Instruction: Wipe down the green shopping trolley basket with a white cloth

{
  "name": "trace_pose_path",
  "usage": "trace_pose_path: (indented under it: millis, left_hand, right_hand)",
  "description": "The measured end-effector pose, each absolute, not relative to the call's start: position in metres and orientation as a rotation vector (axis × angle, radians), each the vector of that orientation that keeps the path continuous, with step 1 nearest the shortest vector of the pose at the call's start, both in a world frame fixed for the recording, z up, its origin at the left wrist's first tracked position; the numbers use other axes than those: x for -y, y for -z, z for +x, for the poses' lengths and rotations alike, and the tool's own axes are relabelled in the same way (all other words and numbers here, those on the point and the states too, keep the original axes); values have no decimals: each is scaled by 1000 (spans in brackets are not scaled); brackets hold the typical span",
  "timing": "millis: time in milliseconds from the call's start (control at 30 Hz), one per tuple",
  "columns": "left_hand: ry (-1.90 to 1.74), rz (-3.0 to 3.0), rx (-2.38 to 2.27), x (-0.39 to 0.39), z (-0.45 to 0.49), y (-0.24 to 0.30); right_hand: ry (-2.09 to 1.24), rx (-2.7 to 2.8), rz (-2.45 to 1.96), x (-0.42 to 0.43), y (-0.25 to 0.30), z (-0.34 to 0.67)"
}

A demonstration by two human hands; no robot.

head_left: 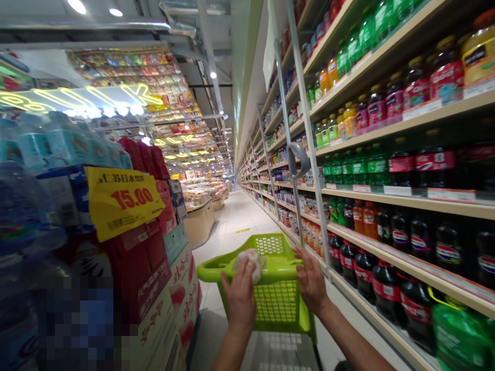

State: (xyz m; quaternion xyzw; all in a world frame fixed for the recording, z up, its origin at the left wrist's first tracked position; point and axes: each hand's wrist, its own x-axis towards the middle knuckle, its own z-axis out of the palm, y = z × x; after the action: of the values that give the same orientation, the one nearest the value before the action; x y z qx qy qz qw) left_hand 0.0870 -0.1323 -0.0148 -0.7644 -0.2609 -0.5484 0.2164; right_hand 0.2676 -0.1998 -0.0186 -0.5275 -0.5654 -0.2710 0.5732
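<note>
A lime-green plastic shopping cart [261,304] with a mesh basket stands in front of me. On its near rim lies a crumpled whitish cloth [251,260], and my left hand [240,288] holds it there with the fingers laid over it. Where the palm side meets the cloth is hidden. My right hand [311,281] is at the right corner of the cart's rim, fingers stretched out and slightly apart. It appears to touch the rim and has nothing in it.
Drink shelves [394,201] run down the right side, with a metal ladder [296,170] leaning against them. Stacked drink cartons [150,273] with a yellow price sign [124,201] crowd the left. A tiled aisle [247,211] leads ahead past display bins [199,221].
</note>
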Motion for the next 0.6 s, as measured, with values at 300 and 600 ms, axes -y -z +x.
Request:
trace_pose_path:
  millis: [300, 600]
  left_hand:
    - [1496, -2138, 629, 135, 86, 17]
    - [1405, -2173, 576, 144, 96, 10]
  right_hand:
    - [582, 1336, -1252, 202, 22, 276]
    - [629, 1330, -1265, 202, 22, 275]
